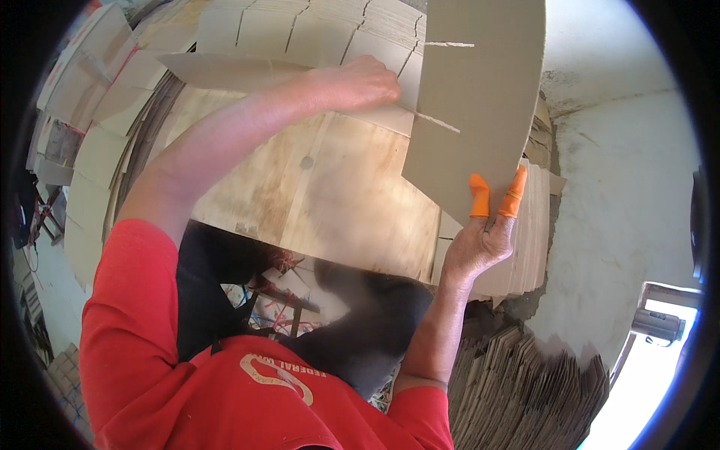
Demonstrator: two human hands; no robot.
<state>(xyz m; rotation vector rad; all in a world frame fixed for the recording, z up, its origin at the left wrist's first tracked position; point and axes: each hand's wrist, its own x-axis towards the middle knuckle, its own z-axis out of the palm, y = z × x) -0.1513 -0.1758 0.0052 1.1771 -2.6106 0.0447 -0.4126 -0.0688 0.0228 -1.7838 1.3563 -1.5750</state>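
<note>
cardboard sheet (480, 94) gripped by right hand (481, 241); left hand (366, 82) curled, contents unclear; wooden tabletop (345, 187) near pale wall (622, 195).

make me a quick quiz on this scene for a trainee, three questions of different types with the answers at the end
1. Multiple choice. On which hand do orange finger covers show?
A) left
B) right
C) both

2. True or false. The held cardboard sheet has no slits in it.

3. Fill the gap. The bare work surface in front of the person is pale ____.

Key
1. B, the right hand
2. False: two slits run in from its left side
3. wood
</note>
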